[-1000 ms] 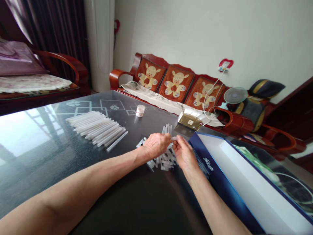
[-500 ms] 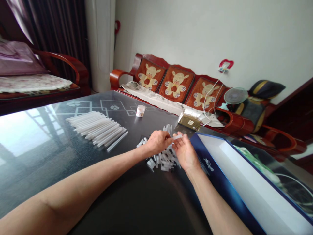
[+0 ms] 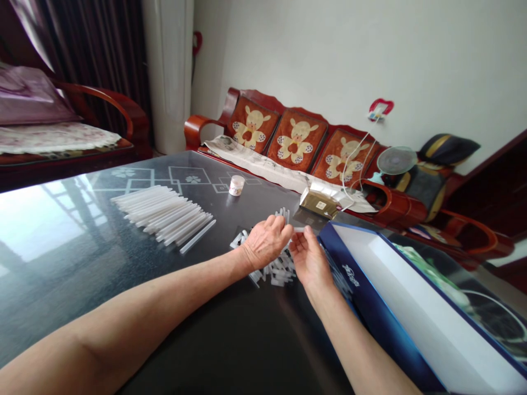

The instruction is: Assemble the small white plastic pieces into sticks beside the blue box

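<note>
Open blue box (image 3: 370,307) runs along the right. Right hand (image 3: 312,258) has thumb and fingers pinched on a short white tube (image 3: 299,229), above the messy heap of white pieces (image 3: 280,272). Left hand (image 3: 267,242) is curled up right beside it, fingertips hidden, so can't tell its grip. Long white sticks (image 3: 164,214) lie left, little tub (image 3: 236,186) beyond, sofa (image 3: 255,94) behind.

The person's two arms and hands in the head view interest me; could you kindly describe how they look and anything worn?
The bare, ungloved left hand and bare, ungloved right hand each join a forearm tapering to the wrist. No sleeve, watch, bracelet, cable or marking shows on the left forearm or right forearm. Whether a ring is worn cannot be told.
</note>
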A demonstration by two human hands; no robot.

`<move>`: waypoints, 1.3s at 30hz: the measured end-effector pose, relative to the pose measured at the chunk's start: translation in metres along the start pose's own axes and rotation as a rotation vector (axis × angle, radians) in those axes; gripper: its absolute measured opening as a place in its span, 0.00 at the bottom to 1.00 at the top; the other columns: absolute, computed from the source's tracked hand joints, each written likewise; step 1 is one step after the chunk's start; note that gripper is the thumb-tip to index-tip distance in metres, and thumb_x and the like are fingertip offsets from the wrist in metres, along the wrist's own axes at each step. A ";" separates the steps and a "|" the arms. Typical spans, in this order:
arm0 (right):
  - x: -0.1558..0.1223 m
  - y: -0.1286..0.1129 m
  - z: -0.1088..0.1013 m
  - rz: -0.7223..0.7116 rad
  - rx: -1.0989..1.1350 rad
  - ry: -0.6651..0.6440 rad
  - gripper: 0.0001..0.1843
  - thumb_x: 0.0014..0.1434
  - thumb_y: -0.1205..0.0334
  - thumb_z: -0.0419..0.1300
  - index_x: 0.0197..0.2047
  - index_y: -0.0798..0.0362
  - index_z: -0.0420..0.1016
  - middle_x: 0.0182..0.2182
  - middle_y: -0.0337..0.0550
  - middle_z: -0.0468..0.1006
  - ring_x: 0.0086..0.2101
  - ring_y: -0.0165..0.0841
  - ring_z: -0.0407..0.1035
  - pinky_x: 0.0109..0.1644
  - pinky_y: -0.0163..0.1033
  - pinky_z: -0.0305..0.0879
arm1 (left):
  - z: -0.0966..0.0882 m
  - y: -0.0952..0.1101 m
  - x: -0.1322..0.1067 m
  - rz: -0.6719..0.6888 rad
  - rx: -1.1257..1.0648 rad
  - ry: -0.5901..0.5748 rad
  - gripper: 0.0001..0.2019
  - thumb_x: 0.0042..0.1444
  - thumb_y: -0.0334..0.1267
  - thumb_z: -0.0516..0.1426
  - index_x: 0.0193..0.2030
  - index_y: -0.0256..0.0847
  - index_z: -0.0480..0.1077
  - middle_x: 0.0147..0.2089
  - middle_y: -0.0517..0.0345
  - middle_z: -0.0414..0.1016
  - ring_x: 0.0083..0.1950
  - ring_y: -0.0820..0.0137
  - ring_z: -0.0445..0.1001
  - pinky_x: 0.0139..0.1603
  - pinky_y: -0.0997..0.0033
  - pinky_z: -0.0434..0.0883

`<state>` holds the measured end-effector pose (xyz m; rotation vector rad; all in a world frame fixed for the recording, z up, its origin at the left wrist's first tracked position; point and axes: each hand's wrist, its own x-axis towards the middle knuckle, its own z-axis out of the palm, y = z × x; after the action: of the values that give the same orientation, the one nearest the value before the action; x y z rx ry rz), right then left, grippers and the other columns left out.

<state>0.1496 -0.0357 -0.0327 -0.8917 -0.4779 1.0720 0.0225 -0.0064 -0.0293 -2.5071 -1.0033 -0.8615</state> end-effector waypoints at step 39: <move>0.002 -0.001 -0.003 -0.058 -0.069 -0.155 0.15 0.41 0.56 0.72 0.28 0.53 0.72 0.26 0.34 0.77 0.28 0.26 0.71 0.33 0.33 0.68 | -0.008 0.006 0.012 -0.370 -0.488 -0.127 0.10 0.59 0.40 0.52 0.36 0.38 0.72 0.34 0.54 0.75 0.37 0.66 0.74 0.37 0.71 0.68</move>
<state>0.1535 -0.0356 -0.0334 -0.8543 -0.6693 1.0813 0.0295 -0.0084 -0.0157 -2.8480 -1.4849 -1.1863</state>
